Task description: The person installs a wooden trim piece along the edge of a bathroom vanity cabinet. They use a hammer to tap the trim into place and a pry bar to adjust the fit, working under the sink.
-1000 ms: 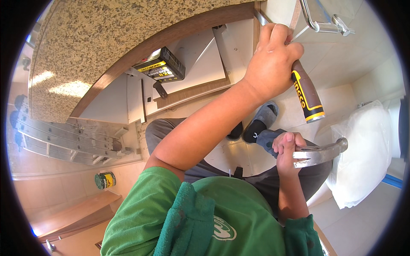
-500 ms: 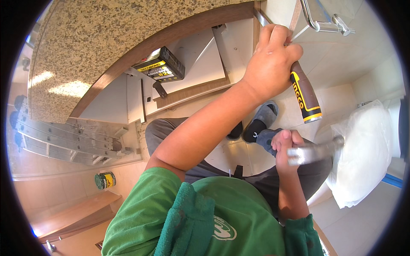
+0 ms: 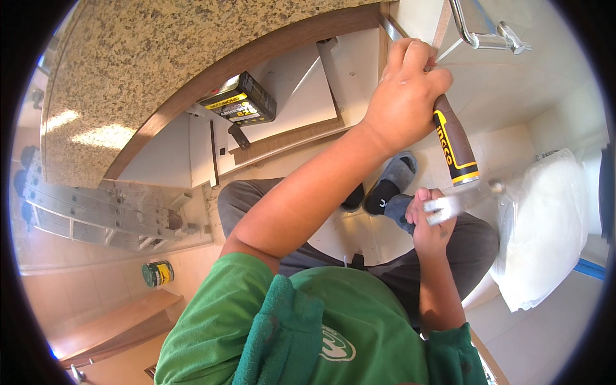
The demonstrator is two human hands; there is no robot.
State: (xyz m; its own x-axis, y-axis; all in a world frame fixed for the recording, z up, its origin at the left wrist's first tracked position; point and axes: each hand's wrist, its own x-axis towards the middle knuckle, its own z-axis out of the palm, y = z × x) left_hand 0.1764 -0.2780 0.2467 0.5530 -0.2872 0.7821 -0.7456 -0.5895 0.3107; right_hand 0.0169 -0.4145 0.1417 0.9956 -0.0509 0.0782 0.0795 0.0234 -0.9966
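Note:
My left hand [image 3: 410, 86] is wrapped round a chisel [image 3: 455, 141] with a brown, black and yellow handle. Its metal blade shows above my fingers, up against the wooden edge of the cabinet [image 3: 384, 45]; the exact contact of its tip is hard to make out. Below the capped end of the handle, my right hand [image 3: 431, 215] grips a claw hammer [image 3: 444, 209]. The hammer's metal head is smeared by motion and sits just below the chisel's butt, apart from it. Most of the hammer's handle is hidden.
A speckled stone countertop [image 3: 141, 70] overhangs the open cabinet. Inside it stands a black and yellow adhesive tin [image 3: 247, 99]. A chrome bar [image 3: 494, 42] is at upper right, a plastic-covered white object [image 3: 542, 231] at right. A ladder [image 3: 96, 208] and small can [image 3: 158, 273] lie left.
The hammer's head has risen toward the chisel's butt and shifted slightly left. My left hand and the chisel have tilted only a little.

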